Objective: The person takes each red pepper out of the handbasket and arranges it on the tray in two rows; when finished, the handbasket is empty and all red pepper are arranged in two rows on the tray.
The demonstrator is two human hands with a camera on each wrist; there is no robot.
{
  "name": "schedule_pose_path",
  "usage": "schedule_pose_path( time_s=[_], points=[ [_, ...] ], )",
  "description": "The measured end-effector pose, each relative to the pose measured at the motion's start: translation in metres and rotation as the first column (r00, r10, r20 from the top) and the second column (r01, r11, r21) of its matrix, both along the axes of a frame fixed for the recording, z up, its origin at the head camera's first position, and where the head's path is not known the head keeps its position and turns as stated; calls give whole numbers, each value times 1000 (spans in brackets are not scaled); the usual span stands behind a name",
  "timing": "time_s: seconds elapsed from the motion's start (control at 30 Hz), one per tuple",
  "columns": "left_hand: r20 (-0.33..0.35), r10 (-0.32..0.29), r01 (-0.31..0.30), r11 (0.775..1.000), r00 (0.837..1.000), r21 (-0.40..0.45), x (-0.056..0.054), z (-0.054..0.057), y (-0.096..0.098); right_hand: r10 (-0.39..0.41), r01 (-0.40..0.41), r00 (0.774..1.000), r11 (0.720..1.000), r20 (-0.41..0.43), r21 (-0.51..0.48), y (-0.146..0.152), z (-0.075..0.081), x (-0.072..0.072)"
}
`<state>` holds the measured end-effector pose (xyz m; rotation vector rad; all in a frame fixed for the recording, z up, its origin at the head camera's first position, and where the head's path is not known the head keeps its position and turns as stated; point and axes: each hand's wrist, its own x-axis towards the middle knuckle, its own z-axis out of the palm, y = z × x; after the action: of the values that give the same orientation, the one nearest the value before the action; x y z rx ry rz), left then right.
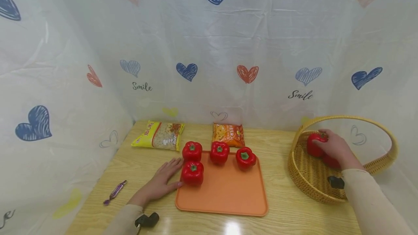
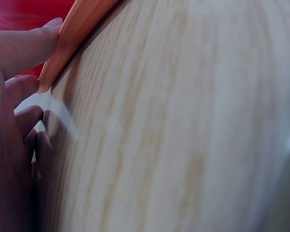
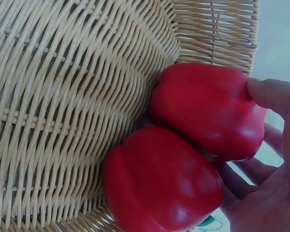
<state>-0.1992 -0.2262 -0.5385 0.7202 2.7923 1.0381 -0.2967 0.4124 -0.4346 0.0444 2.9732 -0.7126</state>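
In the basket (image 1: 307, 182) at the right, my right hand (image 1: 336, 149) holds a red bell pepper (image 1: 314, 145) between thumb and fingers. Another red bell pepper (image 3: 162, 181) lies against it in the right wrist view, on the woven bottom. My left hand (image 1: 160, 182) rests beside the left edge of the orange tray (image 1: 228, 197), fingers extended. Its thumb touches the tray rim (image 2: 70, 46), close to a red bell pepper (image 1: 192, 173). Several red bell peppers stand along the tray's left and far sides, among them one at the far right corner (image 1: 245, 158).
A yellow snack bag (image 1: 160, 135) and an orange snack packet (image 1: 228, 134) lie behind the tray. At the left, a purple wrapped candy (image 1: 115, 191) is on the wooden table (image 1: 281, 198). The basket's tall handle (image 1: 346, 117) arches over its opening.
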Motion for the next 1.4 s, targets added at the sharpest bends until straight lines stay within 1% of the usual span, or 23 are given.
schedule_pose_path(
  time_s=[0.17, 0.4, 0.67, 1.17, 1.4],
  points=[
    [3, 1, -1, 1000, 1000, 0, 0, 1, 0, 4, -4, 1000, 1000, -3, -19, -4, 1, 2],
    [4, 2, -2, 1000, 1000, -3, 0, 1, 0, 47, -47, 999, 999, -27, -23, -9, 0, 3],
    [0, 4, -4, 1000, 1000, -2, 0, 1, 0, 37, -37, 999, 999, -4, -4, -12, -1, 8],
    [-7, 11, -11, 1000, 1000, -5, 1, 0, -1, 63, -62, 997, 998, -40, 29, -13, -6, 12],
    [-3, 5, -5, 1000, 1000, -1, 1, 0, 0, 82, -80, 993, 996, -84, 35, -12, -9, 13]
  ],
)
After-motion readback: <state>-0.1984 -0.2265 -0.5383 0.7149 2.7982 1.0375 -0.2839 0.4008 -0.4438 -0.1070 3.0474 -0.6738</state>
